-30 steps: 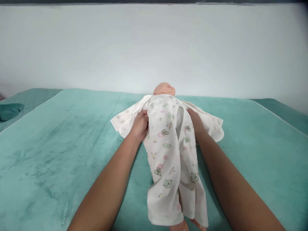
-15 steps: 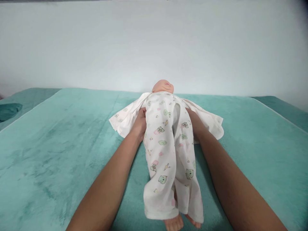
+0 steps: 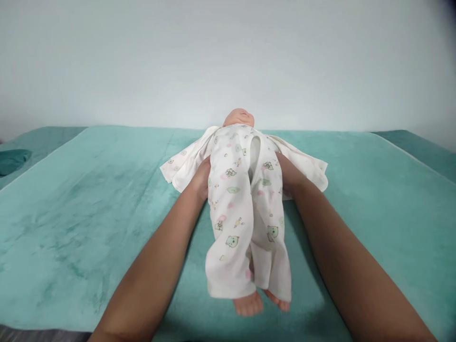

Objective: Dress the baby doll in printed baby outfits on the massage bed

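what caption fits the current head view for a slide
Left hand and right hand flank a doll in patterned trousers on green fabric.

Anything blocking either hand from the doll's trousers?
Nothing visible. The left hand and right hand are at opposite sides of the trousers, no gap showing. The shirt spreads out behind the hands, not between. Each grip is hidden, so can't confirm there.

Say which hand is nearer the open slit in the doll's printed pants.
Right. The right hand is at the right side of the printed pants, close to the slit; the left hand is at their left side, across a wider stretch of fabric.
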Motion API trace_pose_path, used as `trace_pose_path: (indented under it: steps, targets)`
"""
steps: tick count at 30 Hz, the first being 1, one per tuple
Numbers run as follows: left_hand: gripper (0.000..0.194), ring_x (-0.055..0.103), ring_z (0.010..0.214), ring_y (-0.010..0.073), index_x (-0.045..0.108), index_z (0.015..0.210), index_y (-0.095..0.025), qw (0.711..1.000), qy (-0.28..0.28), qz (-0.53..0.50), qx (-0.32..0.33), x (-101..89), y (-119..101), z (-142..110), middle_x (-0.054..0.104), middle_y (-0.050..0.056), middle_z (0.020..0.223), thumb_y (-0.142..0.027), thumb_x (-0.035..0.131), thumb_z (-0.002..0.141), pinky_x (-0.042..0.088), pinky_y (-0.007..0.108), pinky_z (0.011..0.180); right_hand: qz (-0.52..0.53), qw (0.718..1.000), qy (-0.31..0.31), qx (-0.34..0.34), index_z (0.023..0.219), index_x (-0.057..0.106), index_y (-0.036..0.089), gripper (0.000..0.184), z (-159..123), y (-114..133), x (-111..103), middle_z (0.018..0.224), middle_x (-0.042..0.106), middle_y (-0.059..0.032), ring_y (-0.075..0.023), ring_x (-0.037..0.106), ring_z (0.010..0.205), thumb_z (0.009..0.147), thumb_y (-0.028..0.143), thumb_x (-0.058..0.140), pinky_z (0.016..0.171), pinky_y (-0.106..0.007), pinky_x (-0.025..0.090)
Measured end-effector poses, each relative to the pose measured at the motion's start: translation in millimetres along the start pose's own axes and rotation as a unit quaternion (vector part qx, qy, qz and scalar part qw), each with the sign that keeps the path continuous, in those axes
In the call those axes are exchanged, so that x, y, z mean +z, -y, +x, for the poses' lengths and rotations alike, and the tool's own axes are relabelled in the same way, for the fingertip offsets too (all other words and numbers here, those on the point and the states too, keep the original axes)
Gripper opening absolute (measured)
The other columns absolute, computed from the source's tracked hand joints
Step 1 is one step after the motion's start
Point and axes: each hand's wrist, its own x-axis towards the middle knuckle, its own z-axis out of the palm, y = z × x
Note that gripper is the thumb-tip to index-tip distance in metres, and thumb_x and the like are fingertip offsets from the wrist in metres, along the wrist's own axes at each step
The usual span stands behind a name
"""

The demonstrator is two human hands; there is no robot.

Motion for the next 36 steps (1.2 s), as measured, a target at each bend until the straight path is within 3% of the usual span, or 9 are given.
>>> trace_pose_path:
  steps: [5,9,11,13,16,20,25,29,36]
  targets:
    - [0.035,0.063,0.115,0.0291,0.069,0.11,-0.015,1.0,0.0,0.019,0.017,-2.0,6.2,-19.6,0.074,0.008,0.107,-0.022,0.064,0.076,0.049,0.044,0.104,-0.021,0.99,-0.135,0.047,0.113,0.069,0.018,0.037,-30.2,1.3,9.0,0.116,0.072,-0.01,-0.0311,0.064,0.111,0.082,0.036,0.059,0.103,-0.051,0.047]
    - [0.044,0.063,0.115,0.0243,0.065,0.115,-0.015,0.997,-0.031,0.033,0.056,-20.3,18.5,-66.6,0.07,0.01,0.121,-0.013,0.065,0.071,0.044,0.042,0.109,0.028,0.981,-0.187,0.035,0.124,0.061,0.025,0.037,-112.3,35.5,18.8,0.129,0.065,-0.0082,-0.0257,0.06,0.121,0.088,0.035,0.056,0.105,-0.048,0.047]
    - [0.047,0.062,0.118,0.0221,0.062,0.117,-0.018,0.996,-0.041,0.025,0.076,-32.6,27.5,-103.7,0.066,0.01,0.128,-0.013,0.063,0.071,0.044,0.041,0.109,0.008,0.983,-0.181,-0.004,0.127,0.058,0.029,0.036,-165.1,60.8,26.9,0.143,0.055,-0.0071,-0.0256,0.05,0.133,0.092,0.034,0.054,0.11,-0.05,0.043]
    - [0.05,0.061,0.12,0.0214,0.062,0.118,-0.021,0.994,-0.028,0.038,0.097,-41.6,36.9,-146.2,0.064,0.008,0.13,-0.011,0.06,0.068,0.045,0.041,0.108,-0.049,0.988,-0.129,-0.062,0.123,0.059,0.03,0.032,-212.3,83.6,38.0,0.15,0.046,-0.0073,-0.0278,0.041,0.141,0.092,0.031,0.054,0.114,-0.053,0.037]
    - [0.053,0.06,0.118,0.0212,0.062,0.118,-0.022,0.985,0.02,0.12,0.118,-45.5,48.1,-205.5,0.064,0.007,0.125,-0.007,0.054,0.067,0.045,0.039,0.106,-0.124,0.984,-0.053,-0.115,0.125,0.058,0.031,0.036,-256.8,104.5,57.9,0.157,0.035,-0.0071,-0.0303,0.032,0.145,0.09,0.024,0.054,0.114,-0.056,0.038]
    - [0.045,0.057,0.112,0.0198,0.063,0.116,-0.024,0.947,0.018,0.269,0.172,-39.6,55.4,-248.0,0.06,0.006,0.118,-0.009,0.058,0.074,0.045,0.038,0.103,-0.25,0.957,-0.084,-0.122,0.128,0.057,0.028,0.046,-267.2,110.7,80.5,0.158,0.032,-0.0089,-0.0334,0.028,0.146,0.085,0.013,0.053,0.114,-0.06,0.033]
    - [0.035,0.057,0.099,0.0188,0.061,0.111,-0.022,0.912,-0.019,0.35,0.212,-26.7,58.1,-253.4,0.057,0.005,0.105,-0.018,0.07,0.078,0.048,0.036,0.093,-0.328,0.926,-0.154,-0.109,0.105,0.064,0.024,0.018,-253.4,111.8,87.6,0.151,0.041,-0.0127,-0.035,0.034,0.141,0.089,0.017,0.057,0.109,-0.059,0.038]
    - [0.035,0.057,0.096,0.019,0.057,0.114,-0.021,0.887,-0.035,0.393,0.239,-15.9,54.9,-258.5,0.056,0.004,0.103,-0.017,0.067,0.081,0.05,0.036,0.09,-0.293,0.933,-0.145,-0.153,0.092,0.062,0.023,0.009,-257.0,124.5,82.3,0.145,0.047,-0.0119,-0.0326,0.037,0.138,0.089,0.016,0.057,0.109,-0.058,0.039]
    - [0.032,0.06,0.093,0.0212,0.057,0.12,-0.025,0.835,-0.047,0.486,0.254,-6.4,53.9,-278.3,0.055,0.006,0.107,-0.015,0.051,0.09,0.052,0.035,0.079,-0.225,0.952,-0.103,-0.18,0.101,0.061,0.025,0.017,-283.8,139.3,73.9,0.142,0.047,-0.0121,-0.0295,0.04,0.136,0.091,0.014,0.052,0.108,-0.054,0.042]
